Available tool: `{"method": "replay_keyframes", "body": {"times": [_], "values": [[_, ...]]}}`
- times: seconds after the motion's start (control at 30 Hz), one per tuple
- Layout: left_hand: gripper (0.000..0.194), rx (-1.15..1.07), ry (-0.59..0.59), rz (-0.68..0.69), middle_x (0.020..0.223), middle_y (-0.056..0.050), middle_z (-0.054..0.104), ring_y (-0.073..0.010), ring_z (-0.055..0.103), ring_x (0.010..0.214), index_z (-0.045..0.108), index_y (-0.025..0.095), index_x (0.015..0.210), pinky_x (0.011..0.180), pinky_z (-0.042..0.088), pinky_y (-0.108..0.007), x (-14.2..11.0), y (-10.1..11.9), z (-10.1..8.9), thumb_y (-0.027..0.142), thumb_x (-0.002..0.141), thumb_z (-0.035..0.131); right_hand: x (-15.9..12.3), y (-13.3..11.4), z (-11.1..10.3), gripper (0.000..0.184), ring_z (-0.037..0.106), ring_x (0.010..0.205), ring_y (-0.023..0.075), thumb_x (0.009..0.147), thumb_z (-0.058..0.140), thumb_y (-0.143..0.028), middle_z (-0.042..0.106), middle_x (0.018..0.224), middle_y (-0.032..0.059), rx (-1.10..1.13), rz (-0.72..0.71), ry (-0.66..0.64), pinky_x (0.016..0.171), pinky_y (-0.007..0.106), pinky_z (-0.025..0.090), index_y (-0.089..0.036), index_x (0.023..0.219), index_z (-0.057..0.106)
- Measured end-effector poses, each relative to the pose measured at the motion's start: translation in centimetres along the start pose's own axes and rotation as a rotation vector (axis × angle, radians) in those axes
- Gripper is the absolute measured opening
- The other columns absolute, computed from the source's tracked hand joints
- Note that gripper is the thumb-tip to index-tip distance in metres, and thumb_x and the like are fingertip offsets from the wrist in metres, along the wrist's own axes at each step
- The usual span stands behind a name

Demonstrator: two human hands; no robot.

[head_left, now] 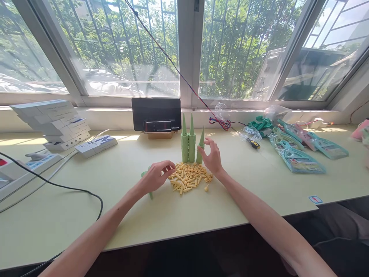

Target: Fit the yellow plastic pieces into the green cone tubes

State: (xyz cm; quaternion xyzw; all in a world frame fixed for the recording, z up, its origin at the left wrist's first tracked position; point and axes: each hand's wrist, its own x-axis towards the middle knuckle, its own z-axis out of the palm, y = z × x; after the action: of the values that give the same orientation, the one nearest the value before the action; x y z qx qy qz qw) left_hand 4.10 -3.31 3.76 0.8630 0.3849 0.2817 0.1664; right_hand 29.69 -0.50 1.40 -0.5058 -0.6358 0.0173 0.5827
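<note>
Loosely heaped pieces [188,177], cone-topped cylinders [191,148], bagged dustpans [301,159]

Small yellow tapered pieces [188,175] lie before slender green pointed towers [191,148]; stacked white rectangular boxes [62,123] stand far left.

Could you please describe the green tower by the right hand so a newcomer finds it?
On the pale yellow table, find the heap of small yellow pieces. Behind it, by the right hand, stands the pointed green tower, shorter than two similar green towers left of it.
</note>
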Motion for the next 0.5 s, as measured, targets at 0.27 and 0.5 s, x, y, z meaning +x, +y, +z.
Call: {"method": "replay_keyframes", "body": {"times": [0.27,0.5], "values": [[0.016,-0.088,0.010,-0.018,0.075,0.001,0.069,-0.0134,0.065,0.067,0.061,0.020,0.086,0.067,0.052,-0.026,0.01,0.30,0.00,0.030,0.092,0.051,-0.03,-0.15,0.05,0.030,0.059,0.105,0.0255,0.092,0.058,-0.040,0.068,0.110,0.0109,0.041,-0.018,-0.021,0.091,0.044,0.046,-0.020,0.115,0.057],[0.015,-0.065,0.007,-0.007,0.076,0.001,0.069,-0.0136,0.065,0.067,0.060,0.020,0.084,0.067,0.052,-0.026,0.05,0.29,-0.03,0.030,0.092,0.051,0.07,-0.44,-0.05,0.027,0.059,0.104,0.0250,0.092,0.058,-0.038,0.069,0.108,0.0100,0.069,-0.024,-0.012,0.086,0.041,0.048,-0.020,0.113,0.059]]}}
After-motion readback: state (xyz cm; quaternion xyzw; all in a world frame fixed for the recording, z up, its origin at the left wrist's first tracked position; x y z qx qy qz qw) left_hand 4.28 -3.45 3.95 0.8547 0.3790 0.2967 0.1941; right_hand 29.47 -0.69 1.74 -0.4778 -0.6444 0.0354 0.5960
